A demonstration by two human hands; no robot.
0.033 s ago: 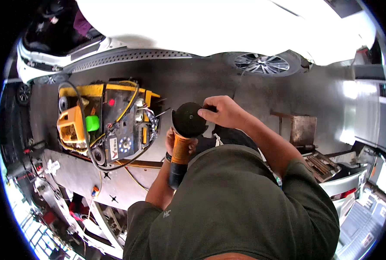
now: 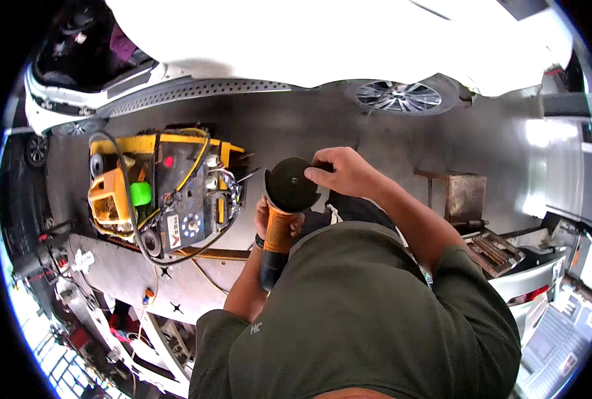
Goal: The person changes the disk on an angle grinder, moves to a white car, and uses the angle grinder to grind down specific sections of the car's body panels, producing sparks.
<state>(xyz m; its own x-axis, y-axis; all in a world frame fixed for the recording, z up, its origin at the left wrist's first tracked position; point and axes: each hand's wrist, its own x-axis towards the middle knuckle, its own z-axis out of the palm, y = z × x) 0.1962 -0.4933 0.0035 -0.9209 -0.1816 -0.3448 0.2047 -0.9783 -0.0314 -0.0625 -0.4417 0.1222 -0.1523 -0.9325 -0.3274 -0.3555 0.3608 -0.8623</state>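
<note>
An angle grinder [image 2: 277, 234] with an orange and black body is held upright in front of my body, in the closed grip of my left hand [image 2: 261, 218]. Its dark round disc [image 2: 289, 186] faces up, with a small light centre and a guard edge along its left side. My right hand [image 2: 344, 171] pinches the right rim of the disc between thumb and fingers; the fingers beneath are hidden. A dark watch or band [image 2: 259, 241] circles my left wrist.
At left stands a yellow and black machine cart [image 2: 189, 179] carrying cables, an orange container [image 2: 110, 197] and a green object [image 2: 141, 193]. A pale metal bench [image 2: 126, 269] lies nearer. Ahead is a white car [image 2: 296, 40]; a rusty metal stand [image 2: 465, 197] and tray [image 2: 494, 253] are at right.
</note>
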